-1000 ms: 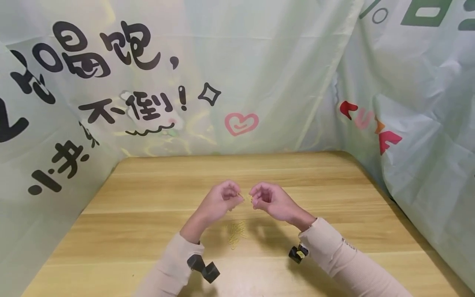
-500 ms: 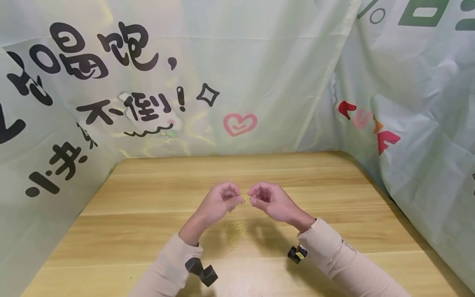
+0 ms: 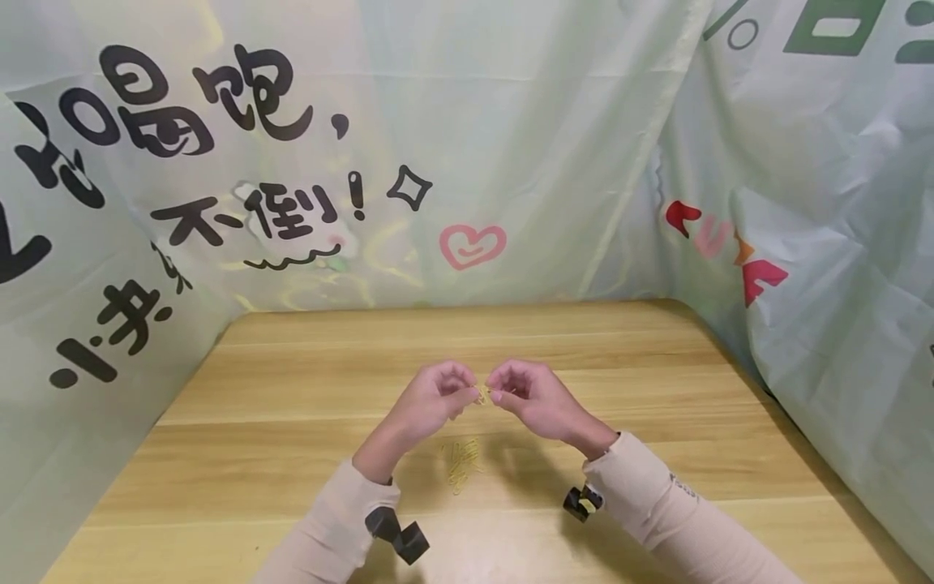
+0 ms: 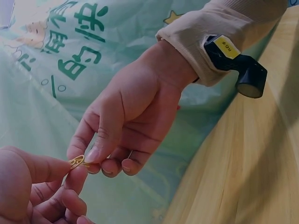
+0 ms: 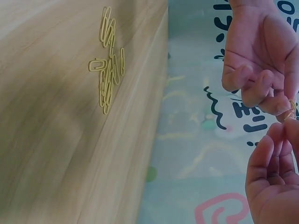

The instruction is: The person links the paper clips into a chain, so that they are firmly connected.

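My left hand [image 3: 434, 401] and right hand [image 3: 537, 399] are raised over the table, fingertips nearly meeting. Each hand pinches a gold paper clip between thumb and forefinger. In the left wrist view the small paper clips [image 4: 77, 161] overlap right at the fingertips, with the right hand [image 4: 128, 105] above and the left hand [image 4: 30, 179] below. The fingers partly hide the clips, and I cannot tell whether they are linked. Below the hands, a loose pile of several gold paper clips [image 5: 109, 84] lies on the wooden table; one clip in it looks wider and squarer.
The light wood table [image 3: 306, 349] has printed pale green cloth [image 3: 569, 162] hanging behind it and at both sides. Black wrist cameras [image 3: 397, 535] are strapped over the beige sleeves [image 3: 657, 487].
The gap between my two hands' fingertips has narrowed, bringing the held paper clips together. The pile on the table has stayed put.
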{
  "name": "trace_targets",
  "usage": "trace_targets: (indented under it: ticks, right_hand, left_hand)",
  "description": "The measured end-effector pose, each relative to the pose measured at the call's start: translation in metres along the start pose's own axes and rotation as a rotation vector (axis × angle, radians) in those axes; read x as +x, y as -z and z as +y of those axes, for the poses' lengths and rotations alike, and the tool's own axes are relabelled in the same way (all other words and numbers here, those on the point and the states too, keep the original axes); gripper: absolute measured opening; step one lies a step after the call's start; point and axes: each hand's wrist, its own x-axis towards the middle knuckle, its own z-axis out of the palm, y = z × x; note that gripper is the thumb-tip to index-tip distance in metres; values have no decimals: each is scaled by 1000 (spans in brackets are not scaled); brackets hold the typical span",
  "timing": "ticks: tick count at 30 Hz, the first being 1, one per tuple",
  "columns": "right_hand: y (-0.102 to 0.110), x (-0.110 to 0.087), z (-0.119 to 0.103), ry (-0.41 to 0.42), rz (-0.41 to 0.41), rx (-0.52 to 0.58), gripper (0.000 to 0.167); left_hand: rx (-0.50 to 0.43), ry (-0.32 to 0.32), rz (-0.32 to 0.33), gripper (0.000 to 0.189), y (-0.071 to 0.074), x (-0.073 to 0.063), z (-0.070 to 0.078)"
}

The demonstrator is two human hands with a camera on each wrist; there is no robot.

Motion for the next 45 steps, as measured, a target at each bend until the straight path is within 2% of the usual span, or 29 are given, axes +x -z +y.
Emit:
trace_targets:
  ticks: [5,11,17,22,29,45]
  right_hand:
    - [-1,1,-1,12,13,-9,8]
    - [-3,0,0,0,-16,0,7]
    - [-1,2,-4,17,-3,-20,7]
    - [0,3,-5,11,-15,-19,7]
    - [3,1,-6,-5,-19,-30,7]
    - [7,6,-10,20,44,-49,6]
  left_hand:
    - [13,2,-3,9,1,0,1]
    - [3,28,4,7,1,-2,-3]
    - [4,-1,12,9,2,0,-1]
    - [-1,0,19,10,4,1,0]
    - [-9,31,48,11,7,0,1]
    - [-12,13,41,14,8,-2,-6]
